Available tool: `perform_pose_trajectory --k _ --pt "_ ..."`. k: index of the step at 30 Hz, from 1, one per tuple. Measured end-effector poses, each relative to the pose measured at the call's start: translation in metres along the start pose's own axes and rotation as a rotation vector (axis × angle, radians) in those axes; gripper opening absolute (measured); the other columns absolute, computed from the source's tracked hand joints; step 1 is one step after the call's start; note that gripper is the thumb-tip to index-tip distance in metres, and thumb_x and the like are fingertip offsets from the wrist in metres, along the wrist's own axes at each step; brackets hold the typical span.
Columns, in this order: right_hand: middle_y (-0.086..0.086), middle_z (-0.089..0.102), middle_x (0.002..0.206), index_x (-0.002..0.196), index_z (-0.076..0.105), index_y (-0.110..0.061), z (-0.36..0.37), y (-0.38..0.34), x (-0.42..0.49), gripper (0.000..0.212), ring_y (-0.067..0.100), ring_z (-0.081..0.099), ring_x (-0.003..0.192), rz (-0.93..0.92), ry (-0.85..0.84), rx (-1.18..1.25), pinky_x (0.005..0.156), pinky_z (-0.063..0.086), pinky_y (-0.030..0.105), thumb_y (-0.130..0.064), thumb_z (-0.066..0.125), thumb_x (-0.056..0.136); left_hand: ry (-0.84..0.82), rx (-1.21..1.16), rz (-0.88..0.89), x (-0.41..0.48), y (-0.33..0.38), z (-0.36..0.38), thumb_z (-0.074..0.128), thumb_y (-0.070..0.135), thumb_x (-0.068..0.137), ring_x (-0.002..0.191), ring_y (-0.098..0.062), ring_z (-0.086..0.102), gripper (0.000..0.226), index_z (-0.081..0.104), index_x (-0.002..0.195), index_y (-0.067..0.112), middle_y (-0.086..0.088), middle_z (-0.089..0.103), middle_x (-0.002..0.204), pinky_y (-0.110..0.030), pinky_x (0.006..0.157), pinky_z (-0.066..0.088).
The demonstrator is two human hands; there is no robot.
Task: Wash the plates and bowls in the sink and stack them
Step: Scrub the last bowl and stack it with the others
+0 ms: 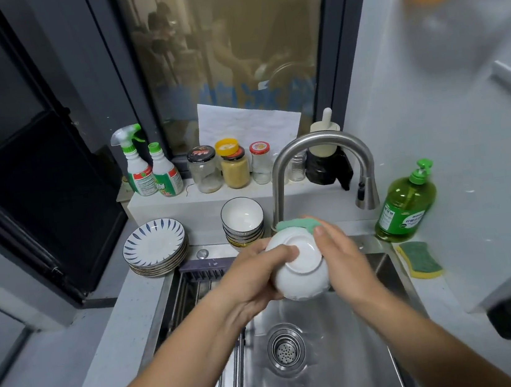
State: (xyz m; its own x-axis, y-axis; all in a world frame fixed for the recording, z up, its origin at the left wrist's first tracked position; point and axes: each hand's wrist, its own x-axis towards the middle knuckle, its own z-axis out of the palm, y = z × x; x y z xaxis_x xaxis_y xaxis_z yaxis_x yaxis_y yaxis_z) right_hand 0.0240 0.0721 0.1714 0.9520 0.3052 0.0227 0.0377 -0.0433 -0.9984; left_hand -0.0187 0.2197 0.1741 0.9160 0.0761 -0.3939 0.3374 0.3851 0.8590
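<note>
A white bowl (300, 272) is held above the steel sink (350, 359), its foot ring turned toward me. My left hand (255, 274) grips the bowl from the left, thumb on its base. My right hand (340, 253) holds a green sponge (297, 224) against the bowl's far rim. A stack of blue-patterned plates (155, 247) sits on the counter at the back left of the sink. A stack of dark-rimmed bowls (242, 222) stands beside the tap.
A curved steel tap (318, 165) arches over the sink. A green soap bottle (406, 202) and a yellow-green sponge (420, 258) lie to the right. Spray bottles (150, 171) and jars (234, 167) line the sill. A drying rack (201, 285) spans the sink's left side.
</note>
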Motion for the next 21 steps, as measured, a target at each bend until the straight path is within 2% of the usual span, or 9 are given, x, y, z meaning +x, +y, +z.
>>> perform_pose_trajectory --k 2,5,7,9,11,13,15,18,21 --pt "-0.012 0.052 0.144 0.12 0.058 -0.056 0.012 0.011 -0.01 0.027 0.011 0.05 0.132 -0.006 0.103 0.001 0.111 0.04 0.039 -0.047 0.042 0.1 0.093 -0.163 0.015 0.003 -0.014 0.009 0.073 0.012 0.077 0.084 -0.027 0.072 0.045 0.062 0.121 0.009 -0.016 0.073 0.106 -0.048 0.068 0.06" --pt "-0.019 0.04 0.152 0.124 0.039 -0.077 0.025 0.026 -0.021 0.038 0.023 0.048 0.133 0.038 0.154 0.048 0.097 0.043 0.04 -0.06 0.038 0.09 0.2 -0.319 0.114 0.003 -0.031 0.024 0.063 0.0 0.091 0.086 -0.03 0.073 0.041 0.053 0.129 0.011 -0.023 0.069 0.12 -0.051 0.072 0.061" --pt "-0.01 0.052 0.145 0.134 0.038 -0.069 0.03 0.028 -0.028 0.041 0.023 0.057 0.126 0.109 0.136 0.16 0.094 0.049 0.048 -0.048 0.04 0.099 0.253 -0.297 0.208 0.001 -0.037 0.027 0.07 -0.002 0.083 0.081 -0.027 0.074 0.05 0.052 0.126 0.016 -0.019 0.069 0.113 -0.042 0.067 0.061" --pt "0.001 0.066 0.131 0.141 0.046 -0.048 0.026 0.026 -0.029 0.037 0.022 0.065 0.116 0.246 0.084 0.369 0.092 0.052 0.046 -0.039 0.041 0.105 0.264 -0.205 0.311 0.002 -0.043 0.022 0.077 0.005 0.068 0.092 -0.027 0.073 0.063 0.052 0.125 0.02 -0.017 0.067 0.118 -0.038 0.067 0.06" --pt "0.016 0.069 0.125 0.136 0.057 -0.023 0.016 0.019 -0.023 0.044 0.028 0.064 0.117 0.41 0.023 0.563 0.107 0.045 0.053 -0.046 0.041 0.102 0.245 -0.036 0.358 0.001 -0.043 0.011 0.087 0.014 0.06 0.104 -0.026 0.071 0.074 0.052 0.124 0.026 -0.012 0.067 0.122 -0.036 0.074 0.061" --pt "0.024 0.068 0.121 0.127 0.062 -0.012 0.003 0.013 -0.009 0.057 0.037 0.062 0.119 0.5 -0.065 0.644 0.111 0.039 0.058 -0.055 0.037 0.1 0.201 0.141 0.378 0.003 -0.041 -0.001 0.093 0.015 0.062 0.112 -0.026 0.069 0.077 0.052 0.125 0.033 -0.005 0.066 0.125 -0.042 0.081 0.062" --pt "0.023 0.069 0.121 0.129 0.06 -0.01 -0.006 0.013 0.006 0.061 0.039 0.065 0.114 0.52 -0.16 0.685 0.101 0.048 0.055 -0.058 0.035 0.1 0.123 0.289 0.402 0.004 -0.038 -0.011 0.092 0.011 0.066 0.119 -0.028 0.065 0.079 0.048 0.127 0.037 -0.009 0.058 0.133 -0.042 0.09 0.061" --pt "0.021 0.069 0.122 0.132 0.058 -0.016 -0.006 0.018 0.023 0.054 0.042 0.067 0.106 0.485 -0.263 0.593 0.081 0.053 0.053 -0.055 0.043 0.098 0.013 0.349 0.371 0.003 -0.029 -0.023 0.092 0.01 0.069 0.121 -0.017 0.063 0.087 0.043 0.136 0.035 -0.01 0.05 0.141 -0.024 0.095 0.053" --pt "0.015 0.066 0.13 0.135 0.057 -0.022 0.008 0.026 0.038 0.04 0.035 0.069 0.106 0.364 -0.275 0.552 0.075 0.058 0.048 -0.034 0.054 0.097 0.062 0.264 0.265 0.013 -0.022 -0.041 0.091 0.056 0.066 0.126 -0.017 0.063 0.098 0.035 0.146 0.046 -0.001 0.057 0.143 -0.038 0.109 0.049"
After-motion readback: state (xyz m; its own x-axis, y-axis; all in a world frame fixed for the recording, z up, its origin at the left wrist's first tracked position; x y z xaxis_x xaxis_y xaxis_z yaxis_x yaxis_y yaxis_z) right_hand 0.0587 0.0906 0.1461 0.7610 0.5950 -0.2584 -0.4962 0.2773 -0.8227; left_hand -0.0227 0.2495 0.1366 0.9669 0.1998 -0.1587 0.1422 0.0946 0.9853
